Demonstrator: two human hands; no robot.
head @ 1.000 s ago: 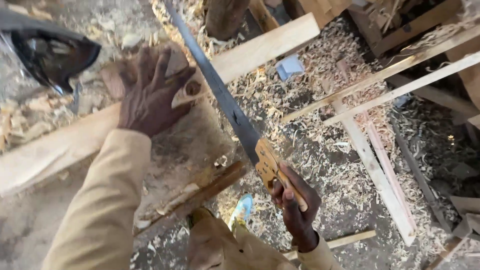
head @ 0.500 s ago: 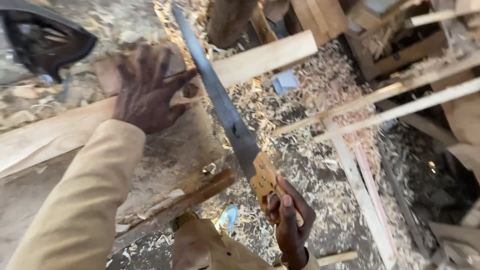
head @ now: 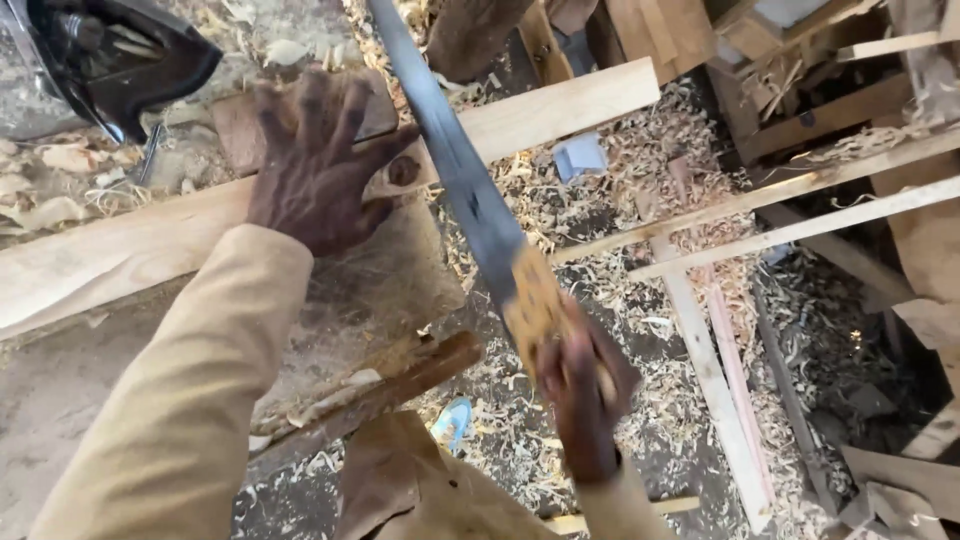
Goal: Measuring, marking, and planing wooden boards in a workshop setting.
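On the desk [head: 340, 300] at the near left, I have my left hand [head: 315, 165] pressed flat on a long pale plank [head: 560, 110], fingers spread and thumb pointing right toward the saw [head: 455, 170]; that hand grips nothing, it only bears down on the wood. My right hand [head: 585, 385] is clamped around the yellowish handle [head: 535, 305] of the saw, near the centre, below the desk's edge. From the handle the dark blade runs up and to the far left, crossing the plank just beside my left thumb; motion blur hides whether its teeth touch the wood. My two hands are well apart, one on each side of the blade. At far left a black tool [head: 110, 55] lies on the desk beyond my fingers. Wood shavings [head: 620, 200] cover the floor to the right, with thin pale slats [head: 780, 205] lying across them and a small blue scrap [head: 455, 420] near my knee.
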